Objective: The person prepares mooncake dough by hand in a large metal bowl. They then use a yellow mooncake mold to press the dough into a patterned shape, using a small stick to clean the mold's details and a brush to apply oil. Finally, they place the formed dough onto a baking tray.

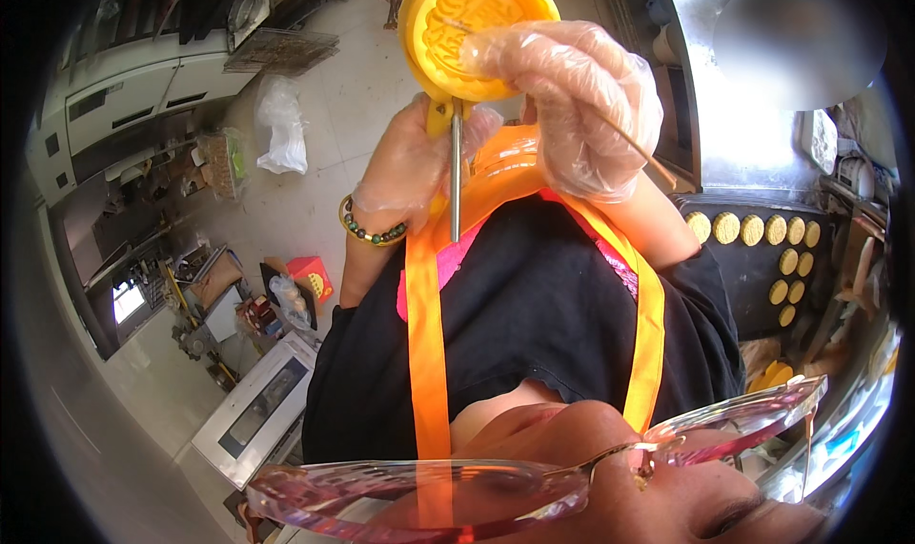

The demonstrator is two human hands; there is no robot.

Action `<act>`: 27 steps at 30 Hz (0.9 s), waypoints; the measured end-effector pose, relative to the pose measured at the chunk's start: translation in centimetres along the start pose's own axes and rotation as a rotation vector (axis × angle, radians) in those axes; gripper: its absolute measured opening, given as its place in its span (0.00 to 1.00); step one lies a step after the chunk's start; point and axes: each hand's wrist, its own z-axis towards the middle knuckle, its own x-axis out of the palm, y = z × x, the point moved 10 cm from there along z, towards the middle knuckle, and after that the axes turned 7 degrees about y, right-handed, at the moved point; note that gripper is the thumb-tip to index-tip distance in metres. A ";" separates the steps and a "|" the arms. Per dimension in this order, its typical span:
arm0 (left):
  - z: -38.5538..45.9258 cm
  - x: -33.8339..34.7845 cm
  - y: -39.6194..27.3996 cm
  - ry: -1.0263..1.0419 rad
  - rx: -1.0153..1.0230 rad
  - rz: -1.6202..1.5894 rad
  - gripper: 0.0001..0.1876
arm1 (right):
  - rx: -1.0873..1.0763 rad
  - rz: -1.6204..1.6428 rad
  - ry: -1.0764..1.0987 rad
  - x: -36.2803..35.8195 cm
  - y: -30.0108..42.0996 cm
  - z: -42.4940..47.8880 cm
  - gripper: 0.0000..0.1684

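Observation:
My left hand [414, 158], in a clear plastic glove and with bead and gold-coloured bracelets at the wrist, grips a yellow plastic mooncake mould [410, 37] from below. The mould's scalloped, patterned face is turned towards the camera. A slim metal rod [456, 179] extends from beside the mould along that hand. Also gloved, my right hand [590, 108] holds a thin wooden stick [636, 147] across its palm. One end of the stick lies over the patterned face, with the fingertips close to the mould's surface; whether it touches is unclear. The fingers behind the mould are partly hidden.
Several patterned mooncakes [751, 229] lie on a dark tray [736, 279] at the right, beside a bright metal worktop [750, 151]. A white plastic bag [282, 126] and a red box [311, 278] are on the floor at left. White cabinets [121, 104] stand farther left.

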 end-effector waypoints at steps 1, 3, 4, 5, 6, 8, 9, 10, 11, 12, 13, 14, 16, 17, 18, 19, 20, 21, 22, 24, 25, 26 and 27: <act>-0.1 0.0 0.1 0.004 -0.008 -0.017 0.10 | -0.025 0.003 0.028 0.2 0.3 0.1 0.13; -0.2 0.1 0.1 0.014 -0.024 -0.051 0.11 | -0.030 -0.025 0.056 0.6 0.3 0.0 0.16; -0.2 0.1 0.0 0.011 -0.027 -0.059 0.11 | -0.033 -0.040 0.071 0.8 0.4 0.0 0.17; -0.3 0.1 0.0 0.008 -0.031 -0.068 0.12 | -0.037 -0.058 0.085 0.8 0.5 0.0 0.18; -0.4 0.1 0.0 0.004 -0.034 -0.075 0.12 | -0.043 -0.075 0.099 1.0 0.6 0.0 0.19; -0.4 0.0 0.0 0.015 -0.002 -0.035 0.12 | -0.064 -0.107 0.109 0.8 1.1 0.3 0.19; -0.4 0.1 0.0 0.023 0.013 -0.016 0.12 | -0.075 -0.124 0.106 0.7 1.2 0.3 0.18; -0.4 0.0 0.0 0.008 0.011 -0.012 0.11 | -0.091 -0.135 0.085 0.5 1.0 0.4 0.16; -0.4 0.1 0.0 -0.007 0.009 -0.008 0.11 | -0.091 -0.120 0.055 0.2 0.7 0.4 0.14; -0.3 0.1 -0.1 -0.024 0.008 -0.004 0.10 | -0.092 -0.103 0.026 -0.1 0.5 0.5 0.12; -0.4 0.1 -0.1 -0.033 -0.003 0.008 0.09 | -0.077 -0.061 -0.012 -0.4 0.2 0.6 0.09; -0.5 0.1 -0.2 -0.042 -0.013 0.020 0.09 | -0.025 -0.037 -0.039 -0.7 -0.1 0.8 0.07; -0.6 0.2 -0.4 -0.044 -0.021 0.041 0.08 | 0.119 -0.002 -0.087 -1.0 -0.1 1.1 0.05; -0.5 0.2 -0.6 -0.033 -0.017 0.050 0.07 | 0.119 -0.030 -0.104 -1.2 -0.3 1.2 0.05; -0.6 0.3 -0.6 -0.022 -0.012 0.059 0.07 | 0.117 -0.060 -0.121 -1.3 -0.4 1.1 0.04; -0.7 0.3 -0.6 -0.018 -0.013 0.004 0.09 | 0.118 -0.089 -0.138 -1.4 -0.5 1.1 0.04; -0.7 0.3 -0.7 -0.013 -0.015 -0.050 0.11 | 0.099 -0.142 -0.140 -1.6 -0.4 1.2 0.04; -0.8 0.3 -0.8 -0.012 -0.014 -0.106 0.14 | 0.115 -0.188 -0.099 -1.8 -0.3 1.4 0.04; -0.8 0.0 -0.8 -0.042 -0.004 -0.083 0.12 | 0.133 -0.235 -0.060 -1.8 -0.2 1.5 0.04; -0.8 -0.8 -0.8 -0.101 0.013 -0.038 0.08 | 0.177 -0.263 0.025 -1.9 -0.1 1.4 0.07; -0.8 -1.0 -0.9 -0.113 0.021 -0.014 0.08 | 0.208 -0.241 0.070 -1.8 -0.3 1.3 0.09; -0.9 -1.1 -0.9 -0.125 0.029 0.009 0.09 | 0.136 -0.201 0.073 -1.7 -0.2 1.0 0.08; -0.9 -1.3 -0.9 -0.136 0.036 0.030 0.09 | 0.165 -0.203 0.093 -1.6 -0.4 0.6 0.06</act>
